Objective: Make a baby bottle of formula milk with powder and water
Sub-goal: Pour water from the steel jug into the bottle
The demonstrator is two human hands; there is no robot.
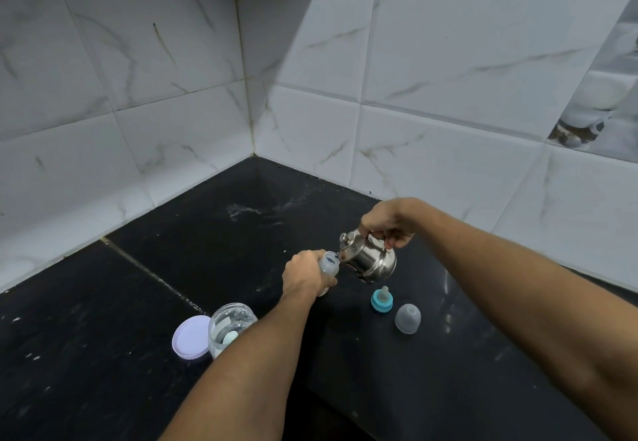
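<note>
My left hand (303,276) grips a small clear baby bottle (329,264) standing on the black counter, its mouth uncovered. My right hand (386,223) holds a small steel kettle (367,257) by its top handle, tilted left so its spout touches the bottle's mouth. A teal collar with the teat (382,299) stands on the counter right of the bottle. The clear domed bottle cap (408,318) lies beside it. A clear powder jar (230,328) with a scoop inside stands open near my left forearm, its lilac lid (191,337) lying flat at its left.
The black stone counter (138,319) fills a corner of white marbled wall tiles (431,112). White powder or water marks lie spilled near the back corner (248,211). The counter's front edge drops off at the lower right.
</note>
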